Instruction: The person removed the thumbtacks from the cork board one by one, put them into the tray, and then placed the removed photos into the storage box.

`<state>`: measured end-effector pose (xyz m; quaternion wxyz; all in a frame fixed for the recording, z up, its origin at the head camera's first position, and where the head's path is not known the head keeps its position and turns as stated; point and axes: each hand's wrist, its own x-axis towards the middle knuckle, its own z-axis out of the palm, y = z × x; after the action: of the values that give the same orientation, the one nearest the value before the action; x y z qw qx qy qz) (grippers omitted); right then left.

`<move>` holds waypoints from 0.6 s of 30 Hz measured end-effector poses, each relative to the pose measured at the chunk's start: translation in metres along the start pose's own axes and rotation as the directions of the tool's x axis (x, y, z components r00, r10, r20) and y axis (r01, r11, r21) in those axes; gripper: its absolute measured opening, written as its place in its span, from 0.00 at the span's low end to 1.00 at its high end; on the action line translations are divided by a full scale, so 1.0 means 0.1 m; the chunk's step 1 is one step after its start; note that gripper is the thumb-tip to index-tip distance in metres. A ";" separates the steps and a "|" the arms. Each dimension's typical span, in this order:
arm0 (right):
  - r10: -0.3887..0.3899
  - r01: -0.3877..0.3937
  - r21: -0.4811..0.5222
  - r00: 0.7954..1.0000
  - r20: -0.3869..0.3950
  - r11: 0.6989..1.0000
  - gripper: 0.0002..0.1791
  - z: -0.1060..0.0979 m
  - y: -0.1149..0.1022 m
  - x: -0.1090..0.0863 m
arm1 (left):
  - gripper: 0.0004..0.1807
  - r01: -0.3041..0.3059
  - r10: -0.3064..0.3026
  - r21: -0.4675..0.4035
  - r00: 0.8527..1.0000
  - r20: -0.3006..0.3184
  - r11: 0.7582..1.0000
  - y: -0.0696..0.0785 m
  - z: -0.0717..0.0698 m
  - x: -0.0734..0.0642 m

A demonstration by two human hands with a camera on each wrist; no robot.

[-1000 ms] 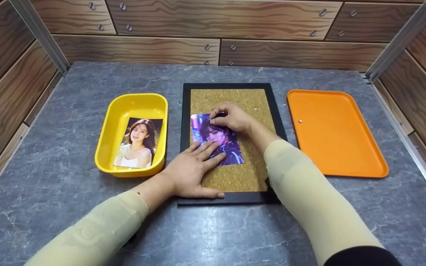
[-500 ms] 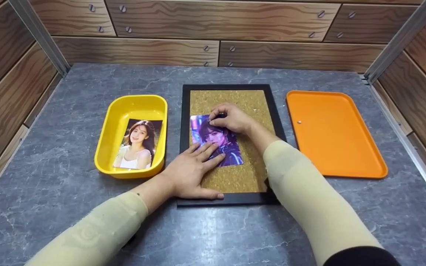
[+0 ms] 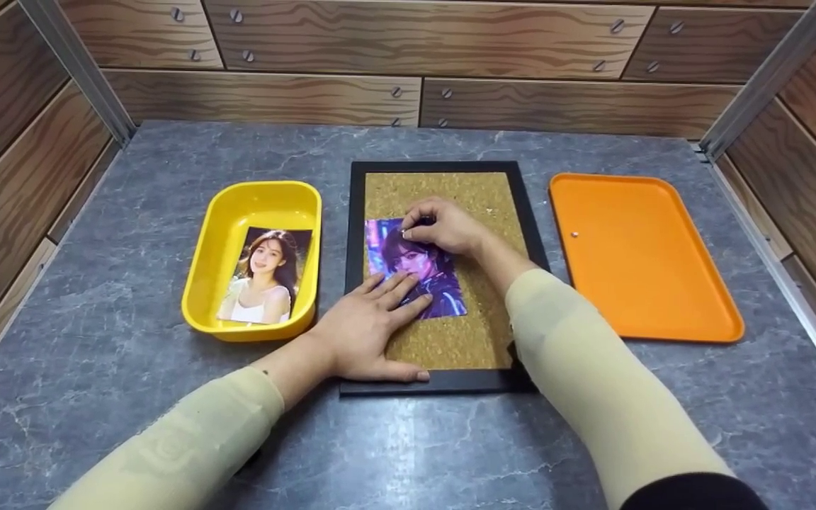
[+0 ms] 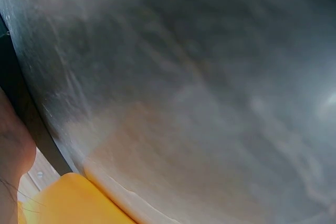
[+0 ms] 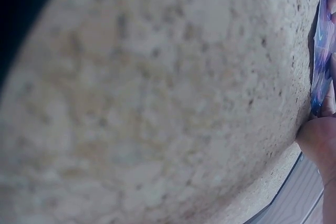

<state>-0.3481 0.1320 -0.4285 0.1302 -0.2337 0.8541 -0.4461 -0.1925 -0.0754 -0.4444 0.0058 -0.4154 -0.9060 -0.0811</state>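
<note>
Okay, head view: left hand [image 3: 372, 326] spread on the photo [image 3: 443, 287], about midway between the counter [image 3: 408, 439] side edges, right hand [image 3: 443, 225] pinching a pin [image 3: 403, 232], I think. Left wrist's mostly blur. Right wrist: photo edge looks lifted, so I'd press flatter.

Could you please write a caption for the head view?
Left hand on a purple picture on corkboard; right hand pinching something small.

A purple portrait photo [image 3: 416, 261] lies on the black-framed corkboard [image 3: 443, 347].
</note>
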 end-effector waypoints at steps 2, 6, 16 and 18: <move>-0.005 0.005 0.006 1.000 -0.001 1.000 0.09 0.00 0.00 0.00 | 0.60 -0.001 0.001 0.002 1.000 -0.002 1.000 0.00 0.00 0.00; -0.006 0.006 0.011 1.000 0.000 1.000 0.09 0.00 0.00 0.01 | 0.60 -0.002 0.002 0.003 1.000 -0.002 1.000 0.00 0.01 0.00; 0.007 -0.008 0.021 1.000 0.006 1.000 0.08 -0.01 0.02 0.01 | 0.60 -0.002 0.002 0.014 1.000 0.000 1.000 0.00 0.01 0.01; 0.007 -0.007 0.019 1.000 0.007 1.000 0.08 -0.01 0.02 0.02 | 0.60 0.002 -0.002 0.013 1.000 0.006 1.000 0.00 0.01 0.01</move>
<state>-0.3508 0.1326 -0.4300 0.1371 -0.2310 0.8501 -0.4530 -0.1931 -0.0751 -0.4450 0.0058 -0.4145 -0.9070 -0.0740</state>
